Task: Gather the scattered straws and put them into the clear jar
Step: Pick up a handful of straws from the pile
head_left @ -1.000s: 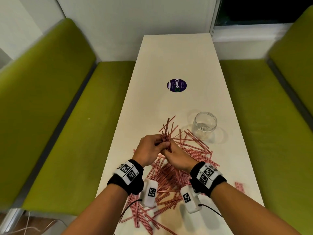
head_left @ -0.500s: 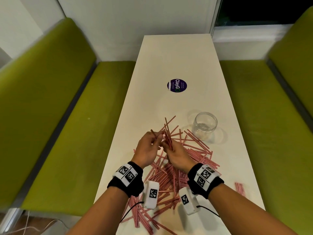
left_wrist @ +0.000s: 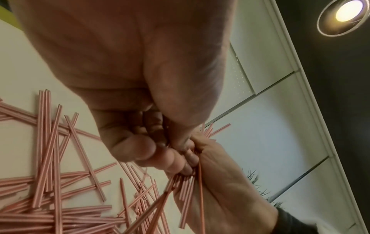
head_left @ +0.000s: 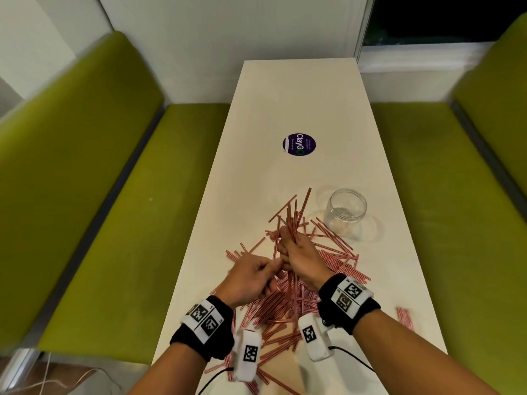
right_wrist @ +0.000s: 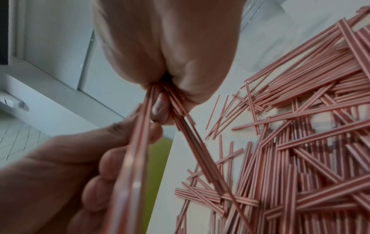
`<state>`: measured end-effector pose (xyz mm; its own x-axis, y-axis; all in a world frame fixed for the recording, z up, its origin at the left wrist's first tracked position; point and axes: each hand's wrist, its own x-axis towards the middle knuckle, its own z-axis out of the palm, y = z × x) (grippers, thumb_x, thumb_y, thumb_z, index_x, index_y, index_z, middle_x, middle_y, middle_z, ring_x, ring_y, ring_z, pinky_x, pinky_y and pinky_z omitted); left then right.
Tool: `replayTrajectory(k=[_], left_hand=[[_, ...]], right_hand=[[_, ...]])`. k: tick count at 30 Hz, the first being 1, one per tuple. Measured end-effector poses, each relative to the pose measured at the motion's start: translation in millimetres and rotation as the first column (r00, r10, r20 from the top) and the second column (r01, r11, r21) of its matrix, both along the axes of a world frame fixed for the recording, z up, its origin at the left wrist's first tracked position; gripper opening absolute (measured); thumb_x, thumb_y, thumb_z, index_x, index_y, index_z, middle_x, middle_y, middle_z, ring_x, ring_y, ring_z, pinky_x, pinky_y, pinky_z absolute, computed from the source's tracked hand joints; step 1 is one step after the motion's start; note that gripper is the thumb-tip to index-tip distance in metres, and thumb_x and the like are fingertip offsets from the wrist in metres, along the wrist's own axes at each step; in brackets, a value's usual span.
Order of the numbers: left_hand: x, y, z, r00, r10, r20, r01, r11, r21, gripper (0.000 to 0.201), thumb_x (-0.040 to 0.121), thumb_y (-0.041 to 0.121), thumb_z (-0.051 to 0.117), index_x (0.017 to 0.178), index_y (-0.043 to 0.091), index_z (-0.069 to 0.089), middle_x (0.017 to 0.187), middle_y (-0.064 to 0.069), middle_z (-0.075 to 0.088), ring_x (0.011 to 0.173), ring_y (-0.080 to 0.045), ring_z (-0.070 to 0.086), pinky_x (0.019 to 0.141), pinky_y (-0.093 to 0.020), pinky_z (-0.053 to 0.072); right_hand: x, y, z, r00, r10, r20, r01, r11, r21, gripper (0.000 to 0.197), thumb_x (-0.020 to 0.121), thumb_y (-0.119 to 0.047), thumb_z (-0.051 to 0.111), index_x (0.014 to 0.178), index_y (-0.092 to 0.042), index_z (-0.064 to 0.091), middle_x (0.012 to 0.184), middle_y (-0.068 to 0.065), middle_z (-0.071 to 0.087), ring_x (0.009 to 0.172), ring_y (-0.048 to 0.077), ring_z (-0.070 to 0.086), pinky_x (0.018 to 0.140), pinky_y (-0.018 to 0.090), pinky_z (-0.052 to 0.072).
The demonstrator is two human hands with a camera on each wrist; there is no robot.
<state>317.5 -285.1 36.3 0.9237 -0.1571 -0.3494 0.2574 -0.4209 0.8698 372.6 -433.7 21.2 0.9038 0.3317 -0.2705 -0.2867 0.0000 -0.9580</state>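
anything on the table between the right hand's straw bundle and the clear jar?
Head view: loose straws lie on the table between the right hand gripping its bundle and the clear jar. Nothing else there.

A café-style booth: green padded benches (head_left: pixel 94 178) flanking a narrow white table (head_left: pixel 299 109).

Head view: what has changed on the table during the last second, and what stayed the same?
The left hand drew back toward the person, below the right hand; its fingertips now touch the lower part of the bundle of straws. The right hand went on gripping the bundle, whose tips now fan further toward the clear jar. The jar, still empty, the purple sticker and the loose straws stayed in place.
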Motion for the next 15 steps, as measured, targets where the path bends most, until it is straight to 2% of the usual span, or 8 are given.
replayTrajectory(k=[2,4,5,7,8,10,12,15], left_hand=[[0,0,-1,1.0,-0.026,0.0,0.026,0.999,0.021,0.04,0.102,0.04,0.051,0.086,0.013,0.075,0.058,0.001,0.065,0.049,-0.012,0.058,0.054,-0.031,0.05],[-1,-1,0,0.999,-0.033,0.005,0.033,0.999,0.036,0.042,0.102,0.045,0.049,0.086,0.016,0.075,0.059,0.001,0.066,0.05,-0.013,0.058,0.056,-0.033,0.051],[-2,-2,2,1.0,-0.027,0.008,0.026,0.999,0.038,0.044,0.101,0.05,0.048,0.086,0.018,0.075,0.06,0.001,0.067,0.052,-0.013,0.059,0.057,-0.034,0.052],[-5,-6,4,1.0,0.002,0.006,-0.002,0.999,0.038,0.05,0.097,0.06,0.047,0.09,0.019,0.073,0.067,0.0,0.071,0.056,-0.015,0.065,0.059,-0.033,0.054],[-7,-7,5,1.0,0.02,0.004,-0.02,0.999,0.043,0.054,0.093,0.066,0.048,0.091,0.017,0.072,0.071,-0.001,0.073,0.06,-0.014,0.068,0.06,-0.032,0.056],[-12,-7,6,0.998,0.064,0.012,-0.065,0.997,0.046,0.06,0.085,0.072,0.056,0.09,0.014,0.067,0.075,-0.002,0.074,0.063,-0.013,0.069,0.062,-0.033,0.056],[-16,-4,6,0.996,0.089,0.023,-0.089,0.996,0.022,0.057,0.079,0.069,0.067,0.086,0.012,0.063,0.071,-0.003,0.07,0.06,-0.012,0.063,0.062,-0.033,0.053],[-22,-4,10,1.0,-0.002,-0.004,0.002,1.0,0.007,0.051,0.076,0.064,0.075,0.084,0.014,0.067,0.07,0.005,0.067,0.061,-0.006,0.059,0.062,-0.024,0.049]], right_hand=[[-1,1,-2,0.998,0.018,0.053,-0.013,0.996,-0.083,0.045,0.103,-0.053,0.039,0.106,-0.017,0.064,0.055,-0.008,0.032,0.047,0.011,0.031,0.046,0.028,0.031],[-2,1,0,0.996,0.022,0.084,-0.007,0.985,-0.174,0.041,0.101,-0.056,0.041,0.099,-0.023,0.063,0.054,-0.006,0.038,0.05,0.016,0.043,0.052,0.032,0.04],[-2,1,0,0.996,0.006,0.088,0.012,0.979,-0.204,0.04,0.101,-0.056,0.041,0.097,-0.022,0.062,0.055,-0.004,0.041,0.052,0.017,0.048,0.056,0.034,0.043],[0,1,2,0.991,-0.036,0.126,0.069,0.963,-0.261,0.038,0.103,-0.051,0.04,0.095,-0.02,0.061,0.057,-0.005,0.045,0.052,0.009,0.049,0.059,0.03,0.043],[1,1,3,0.988,-0.056,0.143,0.094,0.957,-0.274,0.037,0.105,-0.048,0.039,0.095,-0.02,0.061,0.056,-0.007,0.045,0.049,0.005,0.046,0.058,0.026,0.04],[2,2,4,0.986,-0.113,0.126,0.137,0.969,-0.206,0.036,0.106,-0.045,0.038,0.094,-0.018,0.059,0.052,-0.009,0.039,0.044,0.006,0.039,0.051,0.027,0.035],[3,3,4,0.98,-0.176,0.091,0.187,0.973,-0.137,0.037,0.106,-0.044,0.038,0.095,-0.013,0.056,0.055,-0.007,0.036,0.046,0.009,0.036,0.047,0.028,0.033],[3,2,6,0.964,-0.259,0.064,0.265,0.956,-0.121,0.04,0.106,-0.044,0.038,0.099,-0.008,0.054,0.06,-0.003,0.037,0.05,0.011,0.038,0.045,0.022,0.034]])
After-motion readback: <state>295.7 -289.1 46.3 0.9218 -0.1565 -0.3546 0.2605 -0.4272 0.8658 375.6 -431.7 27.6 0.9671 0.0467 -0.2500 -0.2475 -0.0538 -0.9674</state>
